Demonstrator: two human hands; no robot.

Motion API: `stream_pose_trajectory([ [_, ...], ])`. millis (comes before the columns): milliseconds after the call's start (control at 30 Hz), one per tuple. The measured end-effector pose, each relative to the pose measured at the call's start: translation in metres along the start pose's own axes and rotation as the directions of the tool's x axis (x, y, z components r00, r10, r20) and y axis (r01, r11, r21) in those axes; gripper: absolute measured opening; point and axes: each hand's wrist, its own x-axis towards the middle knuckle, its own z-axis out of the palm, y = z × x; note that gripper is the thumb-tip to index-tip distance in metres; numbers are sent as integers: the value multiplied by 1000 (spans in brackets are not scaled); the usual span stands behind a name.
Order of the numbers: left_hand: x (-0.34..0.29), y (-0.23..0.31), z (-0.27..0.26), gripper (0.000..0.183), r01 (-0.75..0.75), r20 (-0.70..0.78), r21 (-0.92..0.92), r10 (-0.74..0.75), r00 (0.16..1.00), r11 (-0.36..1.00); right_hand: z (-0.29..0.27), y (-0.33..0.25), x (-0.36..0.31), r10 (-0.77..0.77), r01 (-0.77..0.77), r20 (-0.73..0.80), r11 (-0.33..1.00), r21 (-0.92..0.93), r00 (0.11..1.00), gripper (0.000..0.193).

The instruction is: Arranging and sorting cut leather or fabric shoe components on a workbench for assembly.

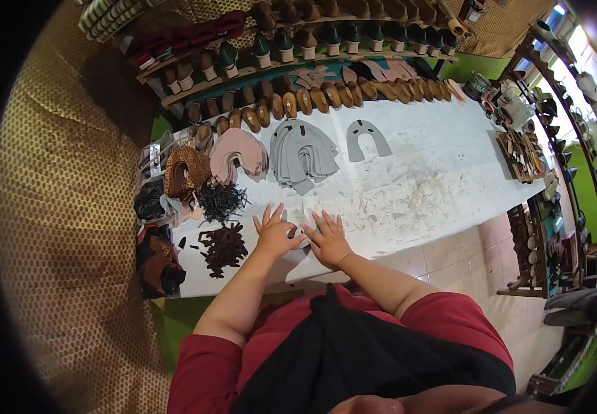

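My left hand (274, 236) presses down on the white table, its outer fingers spread and its index finger curved toward the thumb. Beside it my right hand (328, 243) lies flat with fingers fanned out. Under and between the thumbs is a small pale piece (301, 241) with a dark spot; most of it is hidden, so its kind is unclear. Beyond my hands lies a stack of grey U-shaped shoe-upper pieces (286, 153), with one single grey upper piece (368, 130) to its right. Closest to my left hand are a pile of brown strips (224, 250) and a heap of black strips (221, 200).
Pink upper pieces (237, 153) and leopard-patterned ones (176, 181) lie at the left. Wooden shoe lasts (318, 100) line the table's far edge, below shelves of shoes (286, 45). A tool box (521, 156) stands on the right end, near a shoe rack (527, 252).
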Motion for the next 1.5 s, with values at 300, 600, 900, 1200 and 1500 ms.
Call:
stream_pose_trajectory([
  [300,1,11,-9,39,-5,-42,83,8,999,997,10,11,-1,348,-344,-102,937,55,932,44],
  [600,1,-26,-3,20,423,-109,122,-411,905,898,5,-2,5,301,-301,-39,954,13,953,38],
  [900,1,-42,-8,38,441,-104,41,-435,895,897,7,-3,6,294,-294,8,956,-9,956,46],
  [1200,-18,-54,29,82,-108,-33,425,135,990,899,-2,-11,8,191,-191,11,982,2,982,57],
  [1500,-22,-16,8,74,-248,347,266,148,926,932,0,-2,4,197,-196,-34,980,28,980,59],
])
